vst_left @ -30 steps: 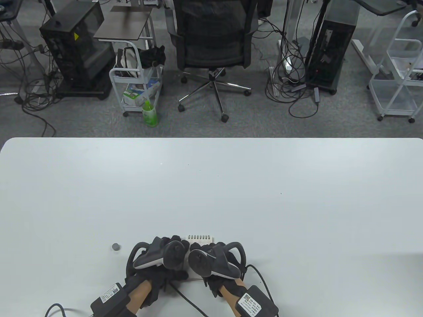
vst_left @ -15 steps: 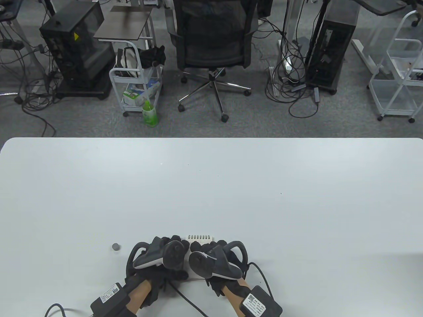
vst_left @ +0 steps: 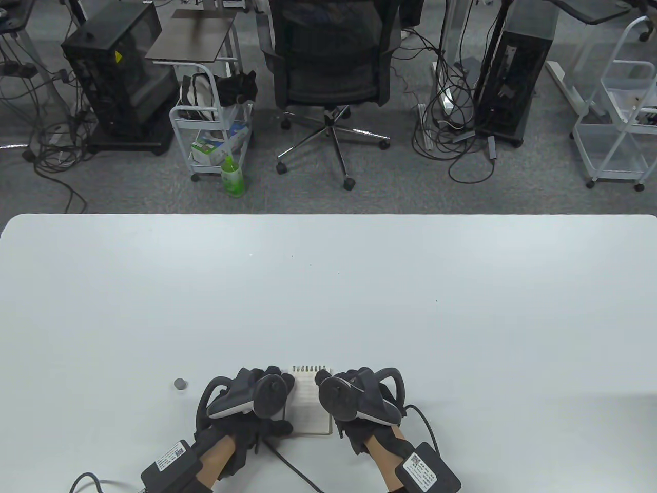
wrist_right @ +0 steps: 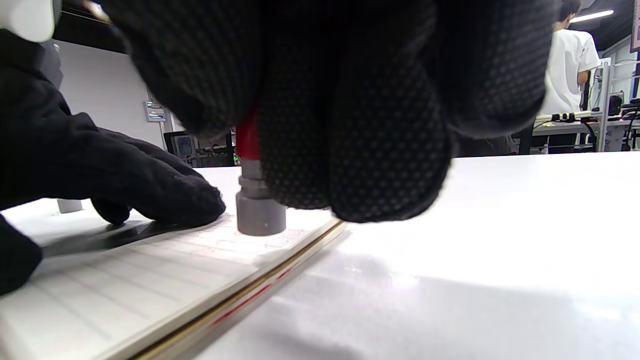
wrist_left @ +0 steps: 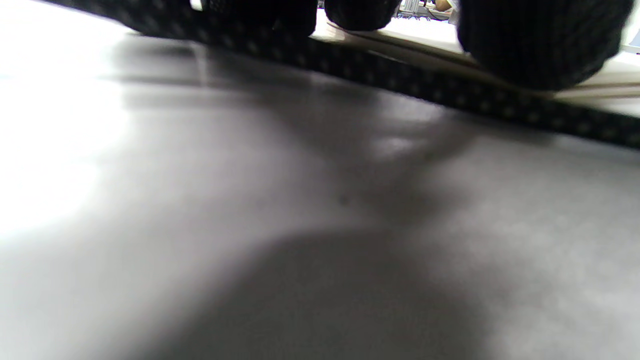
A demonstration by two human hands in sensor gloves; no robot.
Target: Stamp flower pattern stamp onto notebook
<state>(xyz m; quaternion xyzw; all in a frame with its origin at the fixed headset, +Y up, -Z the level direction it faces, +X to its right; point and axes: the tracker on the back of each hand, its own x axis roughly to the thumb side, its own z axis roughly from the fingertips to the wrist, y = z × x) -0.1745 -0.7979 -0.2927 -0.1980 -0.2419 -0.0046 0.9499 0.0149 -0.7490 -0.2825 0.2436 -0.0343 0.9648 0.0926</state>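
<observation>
- Table view shows two black-gloved hands at the near edge of the white table (vst_left: pixel 328 287), one on each side of one small spiral-bound lined notebook (vst_left: pixel 311 403) lying open and flat.
- The left hand (vst_left: pixel 246 398) lies at the notebook's 9 o'clock side, palm down, its fingers spread flat on the page; it grips nothing, and the right wrist view shows its fingertips (wrist_right: pixel 165 197) pressing the paper.
- The right hand (vst_left: pixel 356 398) sits at the notebook's 3 o'clock side, with its fingers curled tight round one stamp with a red barrel and grey round base (wrist_right: pixel 257 205), held upright.
- In the right wrist view the stamp's grey base stands on the lined page near the notebook's right edge; it seems to touch the paper, though the blur there leaves any gap hard to judge.
- One small grey round cap (vst_left: pixel 180 383) rests on the table at 9 o'clock from the left hand, well apart from the notebook.
- The left wrist view is dark and blurred: only the gloved fingertips (wrist_left: pixel 540 45), a black cable (wrist_left: pixel 450 90) and a pale strip of the notebook's edge show.
- One tracker is strapped to the back of each hand, two altogether.
</observation>
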